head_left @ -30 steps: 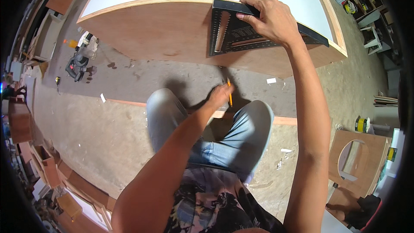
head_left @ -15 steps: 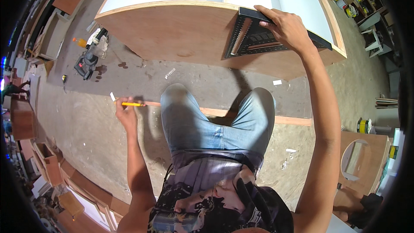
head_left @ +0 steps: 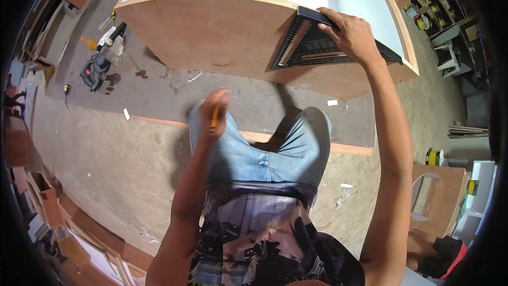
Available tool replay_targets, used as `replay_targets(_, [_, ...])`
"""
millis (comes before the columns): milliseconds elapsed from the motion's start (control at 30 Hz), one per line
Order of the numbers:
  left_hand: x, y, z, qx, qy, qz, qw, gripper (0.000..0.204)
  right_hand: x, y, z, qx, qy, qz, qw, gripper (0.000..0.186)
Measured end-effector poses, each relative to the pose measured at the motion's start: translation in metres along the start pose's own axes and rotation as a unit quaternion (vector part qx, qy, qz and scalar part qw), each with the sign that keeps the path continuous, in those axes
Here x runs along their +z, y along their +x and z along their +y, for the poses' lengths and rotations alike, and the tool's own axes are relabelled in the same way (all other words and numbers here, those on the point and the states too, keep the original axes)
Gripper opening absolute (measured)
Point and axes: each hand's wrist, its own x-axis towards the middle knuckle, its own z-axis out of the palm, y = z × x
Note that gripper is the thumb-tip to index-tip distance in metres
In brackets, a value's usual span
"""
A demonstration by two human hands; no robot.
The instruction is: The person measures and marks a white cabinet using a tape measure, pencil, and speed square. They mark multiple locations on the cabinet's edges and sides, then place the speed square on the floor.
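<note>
Your right hand (head_left: 353,36), partly curled, grips the black triangular square (head_left: 317,43) against the brown plywood panel (head_left: 222,34); your left hand (head_left: 222,101) closes round a slim yellow pencil (head_left: 214,119). This looks like positioning; the next move calls for steady, flush contact. A dark power tool (head_left: 95,70) sits on the stained concrete floor (head_left: 106,148).

From our chest, our right arm (head_left: 394,148) reaches toward one o'clock, elbow only slightly bent. The right hand (head_left: 350,34) angles toward half past ten, fingers and thumb gripping. Our left hand (head_left: 216,110), partly blurred, curls closed at eleven o'clock, its forearm (head_left: 189,185) slanting past twelve.
</note>
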Motion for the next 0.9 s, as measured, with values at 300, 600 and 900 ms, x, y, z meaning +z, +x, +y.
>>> replay_targets(300, [0.067, -0.023, 0.035, 0.016, -0.061, -0.119, 0.991, 0.023, -0.003, 0.002, -0.003, -0.003, -0.022, 0.009, 1.000, 0.041])
replay_targets(600, [0.072, -0.030, 0.019, -0.006, -0.052, -0.142, 0.988, 0.025, -0.007, 0.005, -0.008, 0.044, -0.046, -0.042, 0.997, 0.037])
replay_targets(900, [0.079, -0.033, 0.012, -0.056, -0.061, -0.221, 0.972, 0.025, 0.001, 0.004, -0.006, -0.008, -0.118, -0.006, 0.993, 0.039])
